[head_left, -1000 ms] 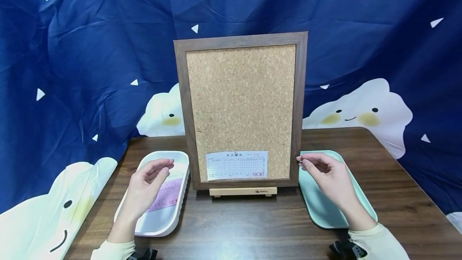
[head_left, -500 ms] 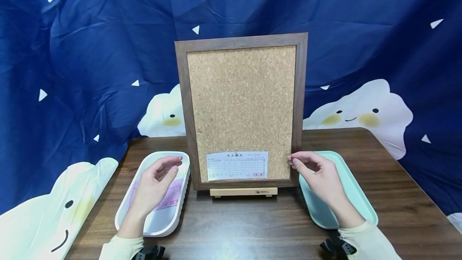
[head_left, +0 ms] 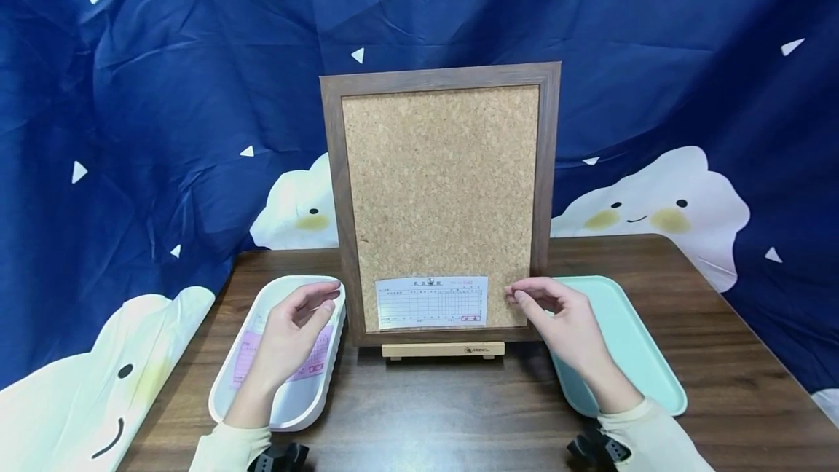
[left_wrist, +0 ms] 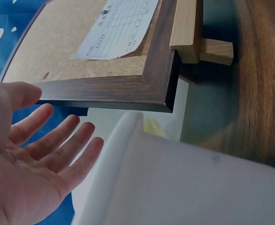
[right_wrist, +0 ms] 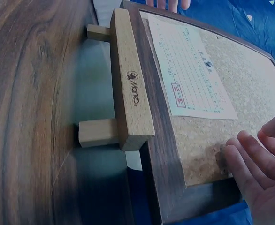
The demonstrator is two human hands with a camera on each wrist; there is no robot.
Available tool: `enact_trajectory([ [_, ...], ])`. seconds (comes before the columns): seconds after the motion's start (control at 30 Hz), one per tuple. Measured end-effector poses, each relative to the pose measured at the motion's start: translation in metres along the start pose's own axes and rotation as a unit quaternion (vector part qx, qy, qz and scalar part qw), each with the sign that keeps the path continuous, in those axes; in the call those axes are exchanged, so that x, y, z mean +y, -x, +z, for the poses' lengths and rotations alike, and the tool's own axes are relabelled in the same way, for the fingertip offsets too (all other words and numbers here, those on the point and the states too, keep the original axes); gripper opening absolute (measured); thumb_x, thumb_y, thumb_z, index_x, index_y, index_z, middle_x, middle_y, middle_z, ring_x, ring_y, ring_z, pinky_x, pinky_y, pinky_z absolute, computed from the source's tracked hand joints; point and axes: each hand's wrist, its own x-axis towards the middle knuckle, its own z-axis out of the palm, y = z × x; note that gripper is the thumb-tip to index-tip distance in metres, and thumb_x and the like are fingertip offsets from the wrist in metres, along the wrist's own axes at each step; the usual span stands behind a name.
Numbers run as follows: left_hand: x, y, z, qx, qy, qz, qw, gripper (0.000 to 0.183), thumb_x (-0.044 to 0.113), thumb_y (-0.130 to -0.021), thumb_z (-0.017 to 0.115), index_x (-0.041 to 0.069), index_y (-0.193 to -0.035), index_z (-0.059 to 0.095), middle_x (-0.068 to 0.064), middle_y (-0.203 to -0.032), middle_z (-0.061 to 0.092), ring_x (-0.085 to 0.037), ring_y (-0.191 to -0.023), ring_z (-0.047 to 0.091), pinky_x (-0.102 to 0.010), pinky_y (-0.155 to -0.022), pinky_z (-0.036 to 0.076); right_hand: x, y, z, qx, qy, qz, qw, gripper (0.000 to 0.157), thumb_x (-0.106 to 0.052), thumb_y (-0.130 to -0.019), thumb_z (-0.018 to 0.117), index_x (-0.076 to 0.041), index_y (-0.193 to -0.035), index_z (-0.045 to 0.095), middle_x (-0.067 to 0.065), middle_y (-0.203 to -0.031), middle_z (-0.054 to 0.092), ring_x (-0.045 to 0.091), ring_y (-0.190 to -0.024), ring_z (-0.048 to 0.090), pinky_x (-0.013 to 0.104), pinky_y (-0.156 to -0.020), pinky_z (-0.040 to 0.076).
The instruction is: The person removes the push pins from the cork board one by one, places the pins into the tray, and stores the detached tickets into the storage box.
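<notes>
While both hands are well apart, each with relaxed, loosely bent fingers and nothing gripped, a pale printed slip (head_left: 431, 302) sits flat along the bottom of a cork board (head_left: 446, 188). Its paper is thin and smooth, ruled into a fine blue grid with a small red box at the lower right corner (something tiny marks its top middle, too small to make out). Grainy, speckled cork fills a rectangular frame (head_left: 548, 166) of brown, wood-grained strips with mitred corners, upright on a pale, square-edged wooden stand (head_left: 419, 349). The right hand (head_left: 566, 326) is before the board's lower right, just beside the slip; whether its fingertips touch the cork I cannot tell. The left hand (head_left: 288, 337) is over a glossy white tray (head_left: 288, 415) with rounded corners, where a pink gridded sheet (head_left: 317, 357) lies. Under the right forearm, a matte mint tray (head_left: 636, 348) rests on the streaky brown tabletop (head_left: 432, 421), before a creased blue cloth (head_left: 197, 57).
</notes>
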Motion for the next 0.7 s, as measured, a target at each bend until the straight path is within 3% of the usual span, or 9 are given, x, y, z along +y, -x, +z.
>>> enact_trajectory([
  [0.17,0.001,-0.002,0.004,-0.004,0.003,0.004,1.0,0.03,0.003,-0.105,0.066,-0.003,-0.135,0.069,-0.026,-0.133,0.073,-0.018,-0.124,0.071,-0.012,-0.103,0.052,-0.003,-0.001,0.006,-0.003,-0.005,-0.005,1.0,0.011,0.004,-0.101,0.07,0.002,-0.107,0.078,0.022,-0.102,0.081,0.001,-0.09,0.077,0.014,-0.079,0.059],
  [0.4,0.002,-0.004,0.01,-0.006,0.013,0.01,0.9998,0.031,0.0,-0.103,0.067,-0.005,-0.133,0.068,-0.025,-0.141,0.069,-0.014,-0.126,0.07,-0.015,-0.102,0.054,-0.006,-0.005,0.012,-0.012,-0.019,-0.008,1.0,0.01,0.004,-0.101,0.07,0.001,-0.107,0.078,0.021,-0.103,0.081,0.001,-0.093,0.077,0.013,-0.082,0.059],
  [0.6,0.002,-0.005,0.015,-0.013,0.018,0.003,0.9998,0.03,0.002,-0.104,0.067,-0.005,-0.133,0.068,-0.027,-0.153,0.059,-0.041,-0.134,0.064,-0.016,-0.103,0.053,-0.007,-0.009,0.018,-0.019,-0.024,-0.009,0.999,0.01,0.004,-0.101,0.07,0.003,-0.108,0.077,0.022,-0.104,0.081,0.002,-0.092,0.077,0.012,-0.082,0.059],
  [0.7,0.003,-0.005,0.018,-0.019,0.018,-0.001,0.9997,0.03,0.004,-0.105,0.066,-0.004,-0.134,0.068,-0.029,-0.156,0.056,-0.045,-0.136,0.063,-0.016,-0.104,0.052,-0.007,-0.009,0.02,-0.018,-0.029,-0.006,0.999,0.011,0.005,-0.101,0.07,0.004,-0.109,0.077,0.022,-0.104,0.081,0.002,-0.091,0.077,0.012,-0.081,0.059],
])
